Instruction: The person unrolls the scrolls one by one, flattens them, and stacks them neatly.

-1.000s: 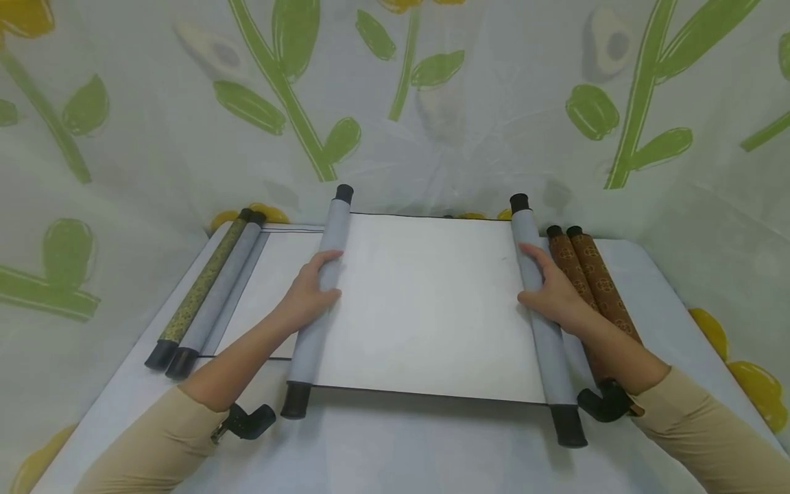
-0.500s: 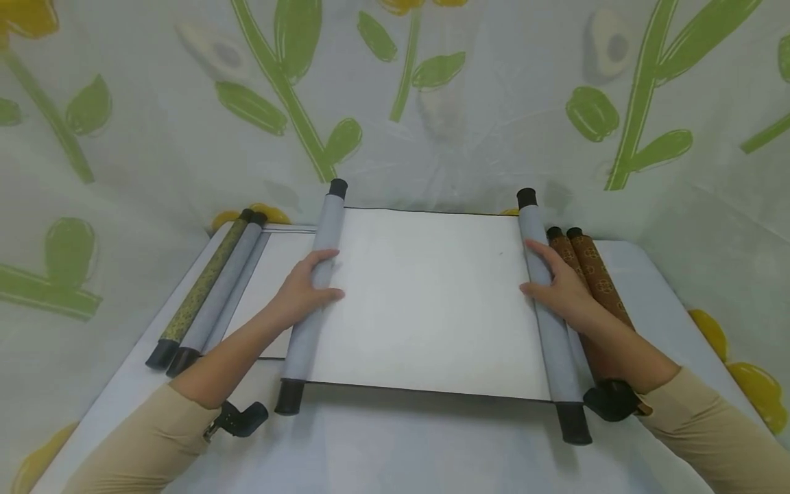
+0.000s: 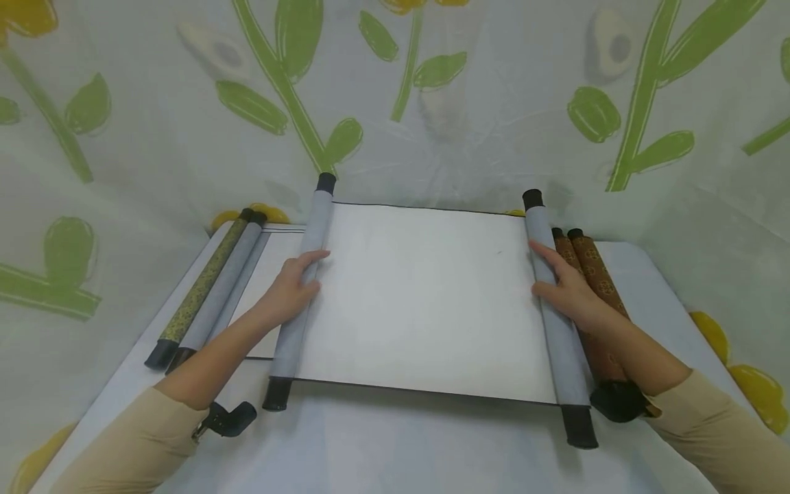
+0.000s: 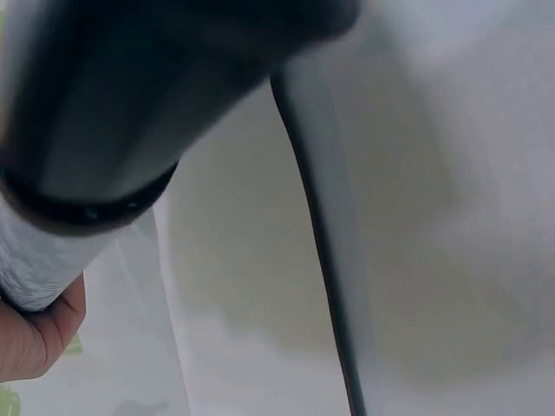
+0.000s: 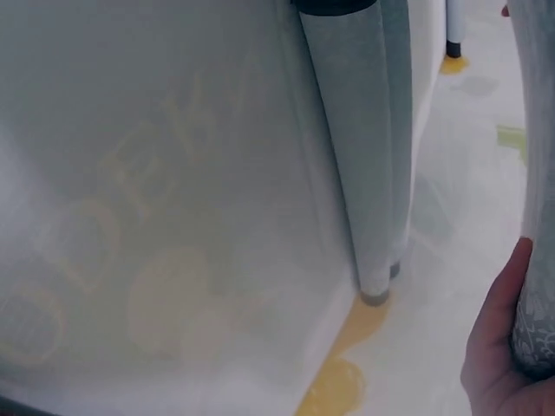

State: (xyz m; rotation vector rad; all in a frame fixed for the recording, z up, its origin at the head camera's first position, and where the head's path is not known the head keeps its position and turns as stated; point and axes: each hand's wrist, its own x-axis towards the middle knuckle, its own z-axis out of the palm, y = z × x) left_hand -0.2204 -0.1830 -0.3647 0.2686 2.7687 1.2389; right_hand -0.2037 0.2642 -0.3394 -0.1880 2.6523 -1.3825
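Observation:
A scroll with a blank white sheet (image 3: 426,302) is spread between two pale grey rollers with black end caps. My left hand (image 3: 290,288) grips the left roller (image 3: 286,353) around its middle, thumb and fingers over the near side. On the other side, my right hand (image 3: 570,295) grips the right roller (image 3: 568,370) the same way. The scroll's front edge hangs above the table and casts a shadow. A large black end cap (image 4: 95,104) fills a corner of the left wrist view. The right wrist view shows my thumb against the patterned roller (image 5: 539,173).
Left of the scroll lie a green-gold patterned roller (image 3: 204,285) and a grey roller (image 3: 225,281), beside another white sheet (image 3: 262,274) partly under my left arm. Brown patterned rollers (image 3: 599,274) lie at the right. A leaf-printed curtain (image 3: 457,158) stands behind the white table (image 3: 401,453).
My left hand has moved left with its roller, and my right hand a little to the right. The rollers are farther apart and more of the white sheet shows.

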